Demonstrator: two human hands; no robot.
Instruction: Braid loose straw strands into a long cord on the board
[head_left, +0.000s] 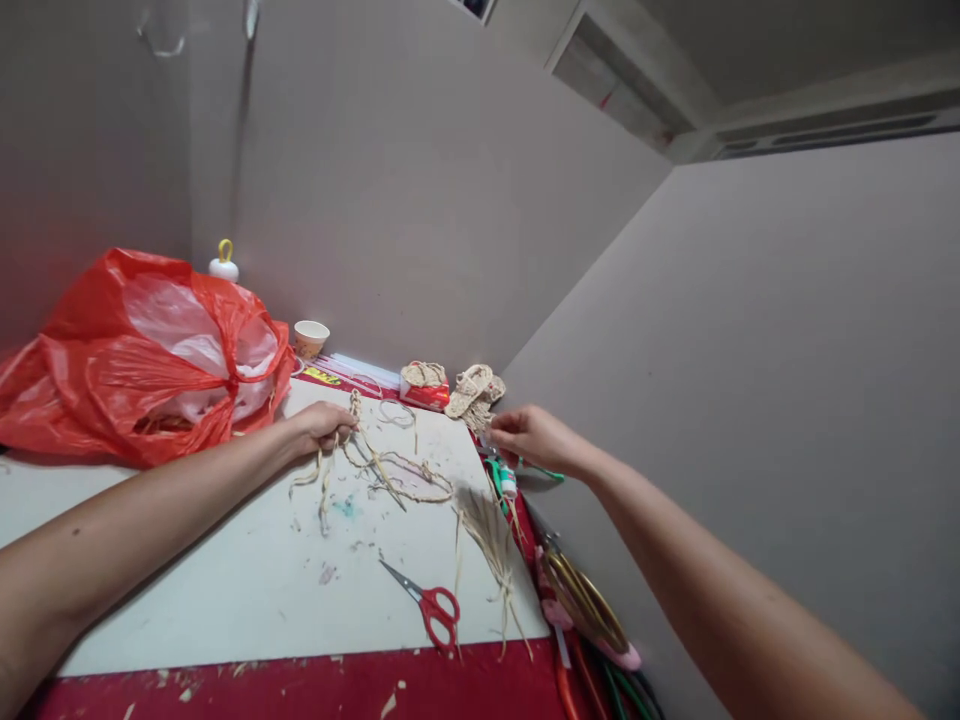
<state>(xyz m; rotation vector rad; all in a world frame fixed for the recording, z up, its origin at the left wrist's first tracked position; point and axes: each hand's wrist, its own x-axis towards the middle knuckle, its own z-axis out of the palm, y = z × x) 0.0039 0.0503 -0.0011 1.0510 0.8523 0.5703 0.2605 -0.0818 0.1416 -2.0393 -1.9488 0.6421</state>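
Observation:
My left hand (326,427) is closed around braided straw cord (355,402), whose loose strands hang below the fingers onto the white board (247,560). Off to the right, my right hand (531,438) is held above the board's far right edge with fingertips pinched together; what is between them, if anything, cannot be made out. Just behind it lie small woven straw sandals (472,392). Below that hand is a small white and green bottle (508,483). Between the hands, a looped straw braid (420,485) rests on the board.
Red-handled scissors (439,612) lie near the front, beside a bundle of loose straw (495,550). A red plastic bag (142,350) fills the left side. A paper cup (310,338) stands at the back. Gold-handled shears (589,595) sit along the right wall.

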